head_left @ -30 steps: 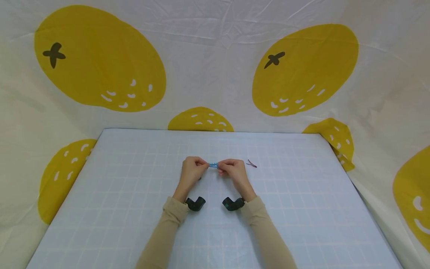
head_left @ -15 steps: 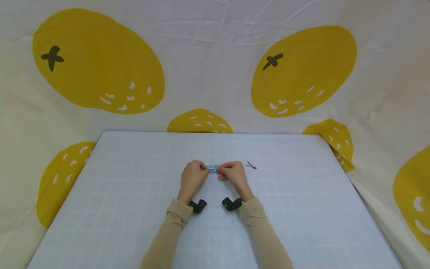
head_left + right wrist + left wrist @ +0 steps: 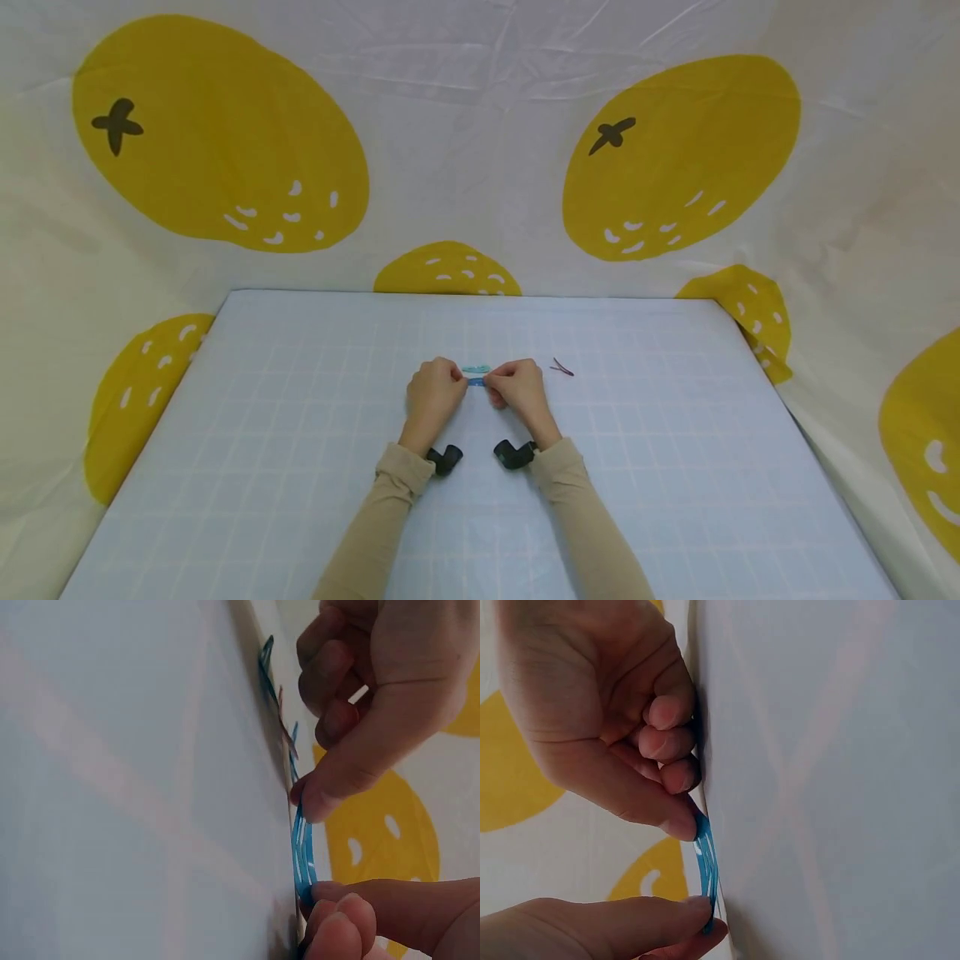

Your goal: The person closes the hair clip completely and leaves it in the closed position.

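A blue snap hair clip (image 3: 476, 382) lies crosswise between the two hands, just over the table. The left hand (image 3: 435, 396) pinches its left end between thumb and finger; in the left wrist view the other fingers are curled. Its right end is pinched by the right hand (image 3: 520, 390). The right wrist view shows the blue clip's slotted strips (image 3: 304, 851), with fingertips covering both ends. Just beyond the hands, a teal hair clip (image 3: 476, 368) lies on the table. A dark red hair clip (image 3: 562, 367), its two arms spread, lies right of the right hand.
The table (image 3: 300, 483) has a pale blue checked cover. Behind it hangs a white cloth (image 3: 465, 125) printed with yellow fruit. A black wrist device (image 3: 446, 460) sits by the left cuff, and another black device (image 3: 514, 455) by the right cuff.
Both hands have drawn slightly nearer to the body with the blue hair clip, and the teal hair clip now shows behind them. The blue clip's strips look less spread than half a second ago.
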`<control>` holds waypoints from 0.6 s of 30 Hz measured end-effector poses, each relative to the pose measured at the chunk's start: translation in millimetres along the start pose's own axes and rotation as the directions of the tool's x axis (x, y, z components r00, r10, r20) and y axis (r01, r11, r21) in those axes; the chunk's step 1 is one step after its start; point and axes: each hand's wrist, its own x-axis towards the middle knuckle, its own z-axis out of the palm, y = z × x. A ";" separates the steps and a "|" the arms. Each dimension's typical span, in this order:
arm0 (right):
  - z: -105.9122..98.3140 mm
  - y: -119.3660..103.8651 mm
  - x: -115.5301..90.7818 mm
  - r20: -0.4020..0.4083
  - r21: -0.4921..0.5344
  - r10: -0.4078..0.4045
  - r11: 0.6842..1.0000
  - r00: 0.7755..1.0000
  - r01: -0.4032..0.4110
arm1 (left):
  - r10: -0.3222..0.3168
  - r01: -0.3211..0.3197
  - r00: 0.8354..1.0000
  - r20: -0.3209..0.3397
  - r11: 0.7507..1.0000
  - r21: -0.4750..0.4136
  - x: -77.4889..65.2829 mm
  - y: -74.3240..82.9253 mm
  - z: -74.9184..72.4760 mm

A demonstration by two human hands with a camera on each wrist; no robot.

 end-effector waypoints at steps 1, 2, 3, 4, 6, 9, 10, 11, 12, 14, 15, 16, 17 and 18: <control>-0.2 -0.2 -0.3 0.003 -0.002 0.000 1.000 1.000 0.000 | -0.001 0.001 1.000 0.001 1.000 0.008 -0.2 0.2 0.2; -0.4 -0.6 -0.6 0.005 -0.005 0.000 1.000 1.000 0.000 | -0.003 0.003 1.000 0.002 1.000 0.016 -0.5 0.8 0.4; -0.5 -0.9 -0.7 0.006 -0.006 0.002 1.000 1.000 -0.002 | -0.006 0.006 1.000 0.005 1.000 0.022 -0.9 1.5 0.4; -0.6 -1.2 -0.7 0.007 -0.005 0.004 1.000 1.000 -0.004 | -0.009 0.008 1.000 0.007 1.000 0.027 -0.8 1.8 0.7; -0.7 -1.5 -0.6 0.006 -0.004 0.008 1.000 1.000 -0.008 | -0.010 0.010 1.000 0.010 0.999 0.032 -0.7 1.9 1.4; -0.7 -0.8 0.1 0.005 0.000 0.010 1.000 1.000 -0.010 | -0.009 0.008 1.000 0.008 1.000 0.030 -0.5 2.5 1.8; -0.6 -0.6 0.3 0.006 0.003 0.011 1.000 1.000 -0.011 | -0.008 0.008 1.000 0.008 1.000 0.030 -0.4 2.4 2.0; -0.5 -0.2 0.6 0.007 0.005 0.011 1.000 1.000 -0.011 | -0.006 0.006 1.000 0.008 1.000 0.029 -0.5 2.3 1.8; -0.4 0.0 0.7 0.009 0.006 0.011 1.000 1.000 -0.011 | -0.005 0.004 1.000 0.009 1.000 0.027 -0.7 2.2 1.6; -0.3 0.6 0.9 0.009 0.005 0.011 1.000 1.000 -0.011 | -0.004 0.004 1.000 0.011 1.000 0.023 -0.7 2.0 1.6; -0.3 0.8 0.8 0.010 0.004 0.013 1.000 1.000 -0.013 | -0.004 0.004 1.000 0.013 1.000 0.022 -0.7 1.9 1.5; -0.3 1.0 0.8 0.010 0.003 0.015 1.000 1.000 -0.015 | -0.005 0.005 1.000 0.015 1.000 0.019 -0.8 1.8 1.5; -0.3 1.4 0.8 0.009 0.001 0.015 1.000 1.000 -0.015 | -0.005 0.005 1.000 0.017 1.000 0.017 -1.0 1.8 1.3; -0.3 1.6 0.7 0.008 -0.001 0.016 1.000 1.000 -0.016 | -0.007 0.007 1.000 0.018 1.000 0.015 -1.0 1.9 1.4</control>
